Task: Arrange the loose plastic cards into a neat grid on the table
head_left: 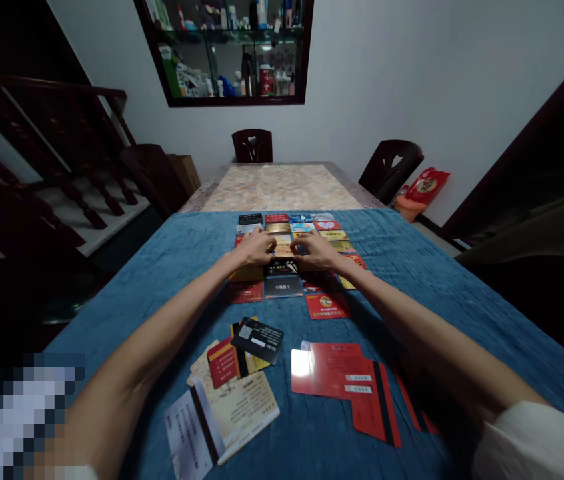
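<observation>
Plastic cards lie in a grid of rows on the blue cloth. Near the grid's middle, my left hand [256,247] has its fingertips on the left edge of a pale orange card [283,247]. Fingers of my right hand [318,251] pinch the same card's right edge. Just below it are a black card [282,268] and a dark grey card [283,287]. A red card [327,306] forms the near right end of the grid. Both hands and forearms partly cover neighbouring cards.
Nearer me, a loose pile holds a black card [258,339], a cream card [247,413] and a silver card [195,430]. Red cards [329,370] overlap to the right. The blue cloth [172,280] covers the table's near part; chairs [253,145] stand around.
</observation>
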{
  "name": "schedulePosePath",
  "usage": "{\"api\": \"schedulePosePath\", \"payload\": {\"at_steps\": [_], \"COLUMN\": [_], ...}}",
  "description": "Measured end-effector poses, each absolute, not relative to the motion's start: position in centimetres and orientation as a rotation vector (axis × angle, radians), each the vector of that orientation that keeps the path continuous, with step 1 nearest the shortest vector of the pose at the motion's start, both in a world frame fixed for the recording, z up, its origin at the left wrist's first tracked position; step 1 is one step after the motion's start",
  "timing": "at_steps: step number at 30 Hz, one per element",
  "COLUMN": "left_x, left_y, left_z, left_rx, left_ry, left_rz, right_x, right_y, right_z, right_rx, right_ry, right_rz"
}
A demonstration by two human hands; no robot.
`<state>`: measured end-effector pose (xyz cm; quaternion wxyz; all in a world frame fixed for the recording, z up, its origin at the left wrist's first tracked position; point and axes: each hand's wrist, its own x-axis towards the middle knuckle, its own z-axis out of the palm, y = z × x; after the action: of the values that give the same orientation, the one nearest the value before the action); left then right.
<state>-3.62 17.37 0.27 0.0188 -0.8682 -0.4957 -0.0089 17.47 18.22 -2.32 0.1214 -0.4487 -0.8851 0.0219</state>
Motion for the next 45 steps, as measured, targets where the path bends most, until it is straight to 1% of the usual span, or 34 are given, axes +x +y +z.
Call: {"api": "schedulePosePath", "payload": {"at_steps": [13,35,45], "left_x": [-3.5,-3.9,-4.8], "left_y": [18.3,18.7,16.2], "left_z": [-0.7,-1.6,-0.7], "left_rx": [-2.695,-2.724,-2.727], "left_ry": [-1.561,-1.484,-1.402], "left_rz": [0.089,0.012,-0.253], "right_x": [17.1,16.8,17.1], "right_y": [19.2,19.0,17.6], "right_z": [-2.4,-2.6,-2.1], "right_rx": [-1.318,-1.369,-1.397], "right_ry": [-2.693,-2.683,-2.612], "right_rz": [0.06,-0.017,-0.071]}}
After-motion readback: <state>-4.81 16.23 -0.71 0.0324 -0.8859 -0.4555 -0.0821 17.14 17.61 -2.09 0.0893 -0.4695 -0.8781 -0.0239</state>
